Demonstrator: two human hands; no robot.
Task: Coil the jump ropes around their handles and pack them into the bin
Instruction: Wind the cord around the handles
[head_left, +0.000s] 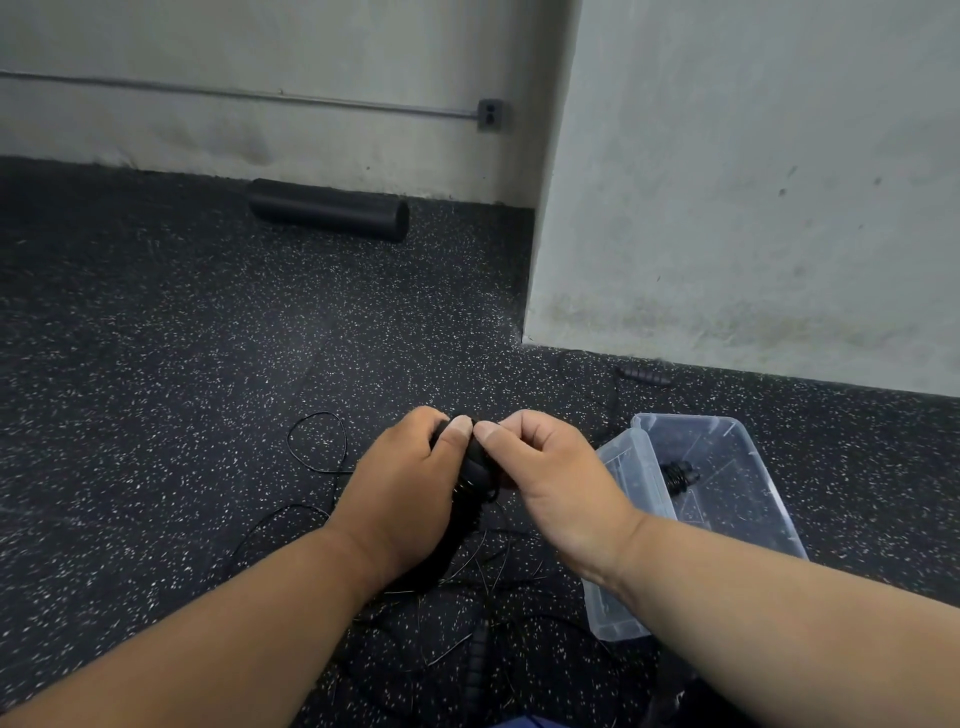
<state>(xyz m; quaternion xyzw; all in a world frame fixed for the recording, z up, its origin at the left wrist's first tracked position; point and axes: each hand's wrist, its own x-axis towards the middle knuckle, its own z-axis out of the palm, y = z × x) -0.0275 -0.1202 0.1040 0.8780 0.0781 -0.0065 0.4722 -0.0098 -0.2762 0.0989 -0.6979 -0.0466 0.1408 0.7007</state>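
Note:
My left hand (410, 483) grips a pair of black jump rope handles (475, 486) with thin black rope wound round them. My right hand (550, 478) pinches the rope at the top of the handles, its thumb tip meeting my left thumb. Loose rope (317, 441) loops over the floor to the left and lies tangled below my hands. A clear plastic bin (623, 462) sits tilted on the floor to the right, with one coiled jump rope (678, 475) inside. Another black handle (644, 375) lies by the wall, and one more handle (475, 660) lies on the floor below my hands.
The floor is dark speckled rubber. A black foam roller (327, 208) lies along the far wall. A grey wall corner (727, 208) juts out at the right, just behind the bin. A wall outlet (490, 114) with conduit is at the back.

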